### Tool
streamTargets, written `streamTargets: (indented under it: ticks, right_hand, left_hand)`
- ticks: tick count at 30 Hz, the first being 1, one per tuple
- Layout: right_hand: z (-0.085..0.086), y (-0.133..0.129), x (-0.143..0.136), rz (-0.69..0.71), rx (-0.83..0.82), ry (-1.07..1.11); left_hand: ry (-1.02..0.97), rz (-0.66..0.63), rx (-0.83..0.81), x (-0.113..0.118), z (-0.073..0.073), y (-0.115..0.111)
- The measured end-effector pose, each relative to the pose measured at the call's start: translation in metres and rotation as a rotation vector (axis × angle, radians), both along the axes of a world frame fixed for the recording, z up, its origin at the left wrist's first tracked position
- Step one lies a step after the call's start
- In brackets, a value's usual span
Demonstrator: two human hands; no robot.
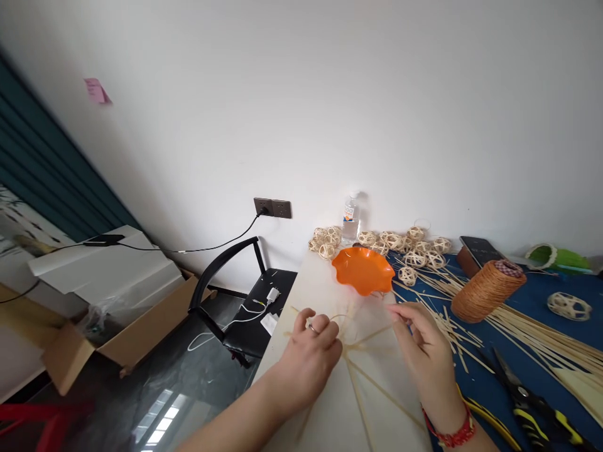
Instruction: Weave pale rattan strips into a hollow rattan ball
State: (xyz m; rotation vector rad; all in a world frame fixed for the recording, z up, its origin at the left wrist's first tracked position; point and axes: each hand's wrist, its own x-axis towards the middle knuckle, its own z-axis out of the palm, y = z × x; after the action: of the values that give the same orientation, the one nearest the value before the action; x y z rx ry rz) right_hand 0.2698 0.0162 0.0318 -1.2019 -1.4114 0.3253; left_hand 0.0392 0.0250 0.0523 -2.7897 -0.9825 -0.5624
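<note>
Pale, thin cane strips lie crossed in a star on the white tabletop. My left hand, with a ring on one finger, is curled over the left part of the star, its fingertips down at the strips near the crossing. A thin curved strand shows just beyond its fingers. On the right, my right hand, with a red bracelet at the wrist, is raised over the star's edge. Its thumb and forefinger are pinched together; whatever is between them is too fine to make out. An orange wavy-rimmed dish stands beyond both hands.
Woven cane balls and a water bottle line the wall. On the blue cloth lie a twine spool, loose strips, a phone and pliers. A black chair is left of the table.
</note>
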Motion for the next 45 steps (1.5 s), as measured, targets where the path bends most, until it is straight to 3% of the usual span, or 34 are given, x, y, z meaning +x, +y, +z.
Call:
streamTargets:
  ticks: [6, 11, 23, 27, 30, 33, 45]
  right_hand:
    - [0.007, -0.009, -0.015, 0.264, -0.006, -0.377]
    - [0.004, -0.014, -0.03, 0.303, -0.158, -0.536]
    - [-0.011, -0.014, -0.038, 0.387, -0.293, -0.578]
    - [-0.019, -0.013, -0.037, 0.391, -0.327, -0.576]
    - [-0.022, -0.011, -0.036, 0.413, -0.337, -0.573]
    - [-0.024, -0.01, -0.035, 0.42, -0.34, -0.584]
    - [-0.029, -0.006, -0.032, 0.402, -0.349, -0.547]
  left_hand:
    - [0.058, 0.011, -0.008, 0.003, -0.008, -0.007]
    - [0.004, 0.014, -0.055, 0.003, -0.007, -0.008]
    - [-0.096, 0.039, -0.148, 0.001, -0.013, -0.007]
    - [-0.299, 0.167, -0.167, -0.006, -0.002, -0.003]
    - [-0.486, 0.31, -0.091, -0.016, 0.005, 0.003]
    - [-0.524, 0.382, -0.05, -0.023, 0.005, 0.009]
    - [-0.528, 0.375, -0.091, -0.023, -0.001, 0.013]
